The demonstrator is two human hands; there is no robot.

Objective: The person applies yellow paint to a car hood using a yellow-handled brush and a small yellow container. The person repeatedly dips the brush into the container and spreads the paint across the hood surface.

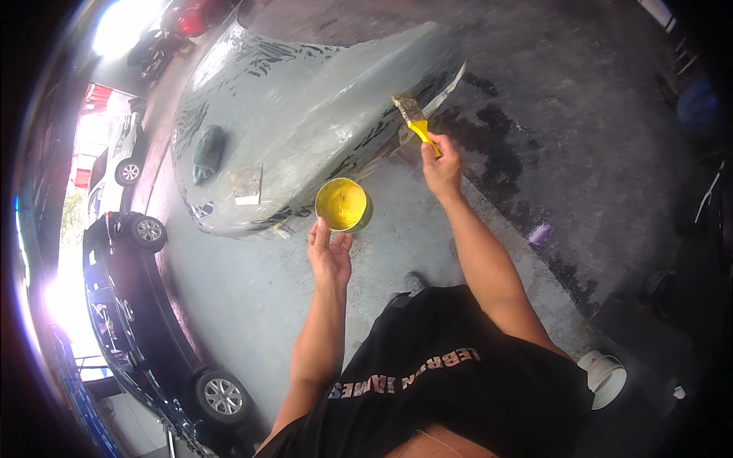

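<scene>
Grey floor point(237, 294) is surrounding a grey car panel point(305, 114). Near the panel's lower edge, the left hand point(330, 258) is holding a can point(343, 204) with a yellow interior, which is sitting just forward of its palm. Beside the panel's right edge, the right hand point(444, 169) is gripping a yellow-handled brush point(416, 122), its bristles pointing toward the panel; whether they are touching is unclear.

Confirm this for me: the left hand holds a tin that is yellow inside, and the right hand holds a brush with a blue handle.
Not quite: the brush has a yellow handle, not a blue one, as the head view shows. The left hand does hold a tin that is yellow inside, and the right hand holds the brush.
</scene>
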